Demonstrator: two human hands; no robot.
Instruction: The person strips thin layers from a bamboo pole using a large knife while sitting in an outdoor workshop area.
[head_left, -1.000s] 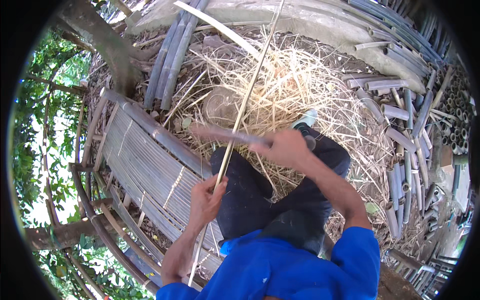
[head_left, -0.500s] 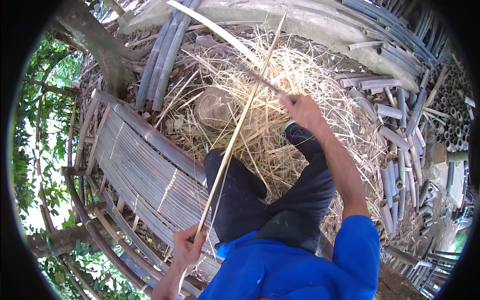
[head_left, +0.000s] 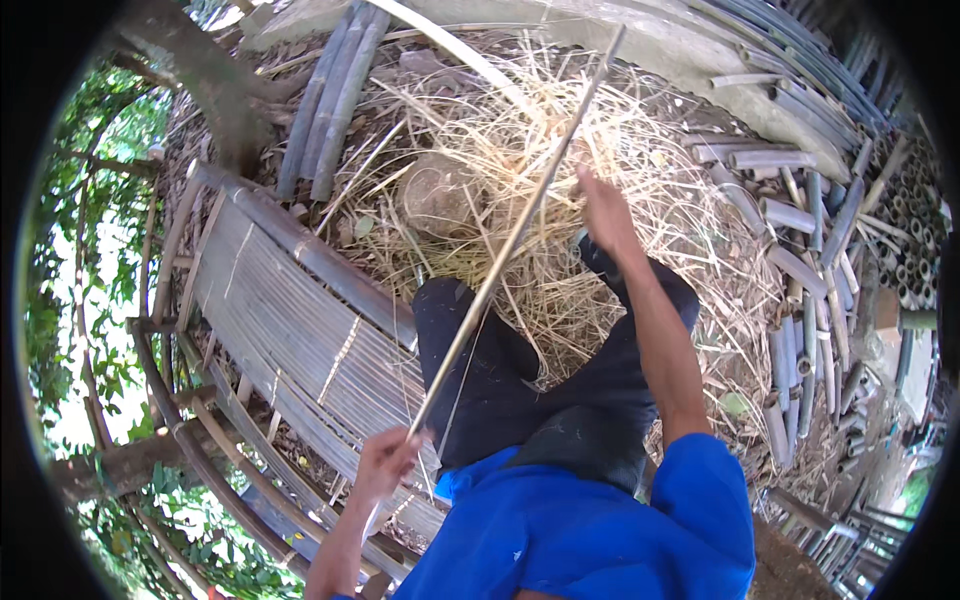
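A long, narrow bamboo strip [head_left: 510,250] slants up from my lap, its far tip over the shavings. My left hand [head_left: 388,462] is closed around its lower end, beside my left thigh. Thin slivers hang down from the strip near that hand. My right hand [head_left: 606,215] is closed, just right of the strip's upper half. The knife in it, plain half a second ago, is now smeared by motion and hard to make out. Under both lies a heap of pale bamboo shavings [head_left: 640,180], around a round wooden block [head_left: 438,195].
A slatted bamboo bench [head_left: 290,300] stands to my left. Dark bamboo poles [head_left: 328,105] lie at the far left, near a tree trunk [head_left: 215,100]. Cut bamboo pieces [head_left: 785,215] are piled along the right, with stacked tubes [head_left: 905,235] beyond. A concrete ledge [head_left: 660,45] curves across the back.
The strip's far end has swung right, and its dark, smoother side now shows. My right hand has turned, fingers pointing farther away. My left hand has shifted slightly right.
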